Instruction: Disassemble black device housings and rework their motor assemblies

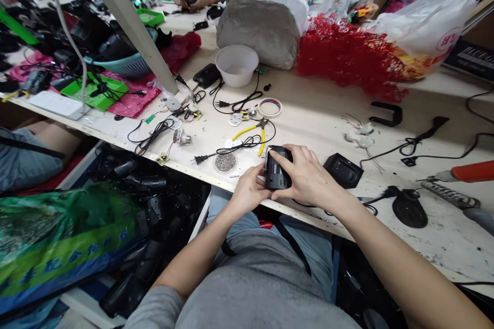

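Both my hands hold a small black plastic casing point(276, 172) at the near edge of the workbench point(320, 113). My left hand point(249, 191) grips its left side from below, fingers curled. My right hand point(306, 175) wraps over its right side, with the index finger pressed on its top. A round lid of small metal screws point(225, 162) lies just left of the casing. Yellow-handled pliers point(252, 131) and a black power cord point(231, 149) lie behind it. A second black casing point(343, 170) sits right of my right hand.
A white bowl point(236, 64), a tape roll point(269, 107), small circuit boards point(235, 119) and loose wires lie further back. A red mesh pile point(343, 56) and plastic bags fill the far side. A soldering tool point(459, 172) lies right. Other people sit opposite. Black parts pile under the bench.
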### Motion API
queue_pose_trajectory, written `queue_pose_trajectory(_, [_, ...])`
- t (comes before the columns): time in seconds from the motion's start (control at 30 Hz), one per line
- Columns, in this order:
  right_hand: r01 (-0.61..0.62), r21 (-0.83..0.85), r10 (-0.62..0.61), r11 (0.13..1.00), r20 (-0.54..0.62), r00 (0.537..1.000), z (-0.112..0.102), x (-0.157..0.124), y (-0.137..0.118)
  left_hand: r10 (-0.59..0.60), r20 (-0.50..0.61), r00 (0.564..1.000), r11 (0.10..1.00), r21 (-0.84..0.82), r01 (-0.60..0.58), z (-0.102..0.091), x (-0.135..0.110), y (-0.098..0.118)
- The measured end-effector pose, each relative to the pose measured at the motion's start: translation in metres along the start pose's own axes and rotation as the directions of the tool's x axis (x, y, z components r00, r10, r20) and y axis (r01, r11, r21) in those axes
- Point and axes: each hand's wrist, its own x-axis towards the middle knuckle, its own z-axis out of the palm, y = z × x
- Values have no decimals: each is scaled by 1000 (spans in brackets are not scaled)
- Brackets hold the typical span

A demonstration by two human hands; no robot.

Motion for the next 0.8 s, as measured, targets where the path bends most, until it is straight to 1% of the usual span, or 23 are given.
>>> queue_pose_trajectory(0.17, [-2,31,2,1000,-9,1000,0,0,1,19,-2,1000,1000,-13,-19,1,0,-2])
queue_pose_trajectory(0.43, [-6,66,6,998,-6,1000,-1,-1,3,44,-5,999,998,36,-44,0,0,-2])
queue_pose_trajectory(0.67, [-6,54,7,999,-9,1000,2,-1,4,15,-14,1000,1000,26,-15,1,1,-1])
queue_pose_trajectory(0.8, [-3,43,3,999,-4,1000,2,-1,4,9,1,1000,1000,14,-9,1,2,-1])
